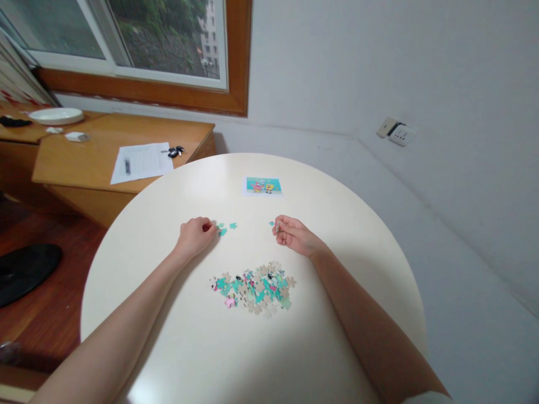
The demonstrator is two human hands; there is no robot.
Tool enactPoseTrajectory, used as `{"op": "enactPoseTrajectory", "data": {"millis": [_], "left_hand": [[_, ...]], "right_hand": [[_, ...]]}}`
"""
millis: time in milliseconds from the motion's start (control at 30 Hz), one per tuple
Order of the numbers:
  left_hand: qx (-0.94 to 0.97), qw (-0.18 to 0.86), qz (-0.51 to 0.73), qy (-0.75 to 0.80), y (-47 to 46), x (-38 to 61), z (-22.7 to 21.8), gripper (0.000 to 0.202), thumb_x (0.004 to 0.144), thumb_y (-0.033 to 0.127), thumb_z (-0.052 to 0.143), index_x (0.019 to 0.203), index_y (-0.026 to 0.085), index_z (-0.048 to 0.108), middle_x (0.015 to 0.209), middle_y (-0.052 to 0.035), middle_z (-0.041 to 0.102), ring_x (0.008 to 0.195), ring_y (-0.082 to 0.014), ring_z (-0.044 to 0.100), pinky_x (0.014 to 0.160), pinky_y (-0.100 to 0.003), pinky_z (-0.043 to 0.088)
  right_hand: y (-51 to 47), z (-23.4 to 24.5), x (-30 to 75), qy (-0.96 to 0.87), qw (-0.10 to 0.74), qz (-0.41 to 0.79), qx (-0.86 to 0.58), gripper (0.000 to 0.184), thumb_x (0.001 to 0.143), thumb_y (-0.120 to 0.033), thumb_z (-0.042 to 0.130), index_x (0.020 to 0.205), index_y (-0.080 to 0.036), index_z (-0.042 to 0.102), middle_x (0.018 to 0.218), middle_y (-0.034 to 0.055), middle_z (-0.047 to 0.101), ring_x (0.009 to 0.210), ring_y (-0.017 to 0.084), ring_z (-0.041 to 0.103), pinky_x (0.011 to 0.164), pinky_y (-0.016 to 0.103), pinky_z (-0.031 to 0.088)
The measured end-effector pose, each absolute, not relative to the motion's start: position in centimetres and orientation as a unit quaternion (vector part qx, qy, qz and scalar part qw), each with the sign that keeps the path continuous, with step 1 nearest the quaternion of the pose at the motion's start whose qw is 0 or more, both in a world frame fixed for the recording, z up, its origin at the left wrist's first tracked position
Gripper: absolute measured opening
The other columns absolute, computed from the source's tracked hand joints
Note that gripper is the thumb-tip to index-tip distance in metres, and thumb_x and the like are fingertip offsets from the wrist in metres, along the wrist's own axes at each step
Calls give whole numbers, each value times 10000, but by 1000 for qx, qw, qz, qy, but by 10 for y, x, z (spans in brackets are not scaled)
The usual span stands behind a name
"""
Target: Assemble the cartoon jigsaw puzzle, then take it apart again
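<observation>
My left hand [196, 235] rests on the round table with its fingers curled together; its fingertips are at a small group of teal puzzle pieces [223, 231], and whatever they grip is hidden. A single teal piece [233, 225] lies just right of that group. Between the thumb and fingers of my right hand [297, 235], a small puzzle piece [277, 227] is pinched, seen nearly edge-on. Close to those fingertips another teal piece [271, 223] lies on the table. Nearer to me is a loose pile of puzzle pieces [259, 289], some face up in teal and pink, others showing beige backs.
A picture card [263, 186] with two cartoon figures lies toward the far side of the round white table [168, 348]. Beyond its left edge stands a wooden desk [147, 132] with a paper sheet [141, 161], keys [176, 151] and a white dish [56, 116]. A wall closes off the right.
</observation>
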State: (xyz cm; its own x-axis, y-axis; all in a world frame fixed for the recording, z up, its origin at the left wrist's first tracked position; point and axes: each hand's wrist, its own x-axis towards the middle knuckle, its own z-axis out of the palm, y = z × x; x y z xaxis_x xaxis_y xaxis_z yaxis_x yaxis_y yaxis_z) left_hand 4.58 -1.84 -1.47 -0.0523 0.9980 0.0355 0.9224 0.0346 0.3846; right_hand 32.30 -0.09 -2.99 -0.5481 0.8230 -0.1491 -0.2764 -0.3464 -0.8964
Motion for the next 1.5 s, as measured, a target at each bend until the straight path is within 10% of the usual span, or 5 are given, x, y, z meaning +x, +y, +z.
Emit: {"op": "enactPoseTrajectory", "data": {"millis": [733, 1500], "left_hand": [[680, 115, 153, 708, -18, 45, -17, 279, 734, 346, 376, 620, 182, 571, 692, -62, 659, 654, -200, 559, 607, -284, 333], [683, 108, 148, 707, -21, 48, -11, 281, 725, 339, 365, 635, 186, 582, 722, -73, 664, 693, -207, 573, 629, -284, 357]], "right_hand": [[2, -33, 320, -422, 388, 757, -314, 222, 576, -121, 724, 794, -151, 697, 710, 23, 585, 659, 92, 488, 606, 251, 373], [2, -32, 314, -424, 414, 722, -357, 279, 558, -344, 799, 647, -126, 650, 559, -10, 544, 518, 57, 425, 484, 215, 297]]}}
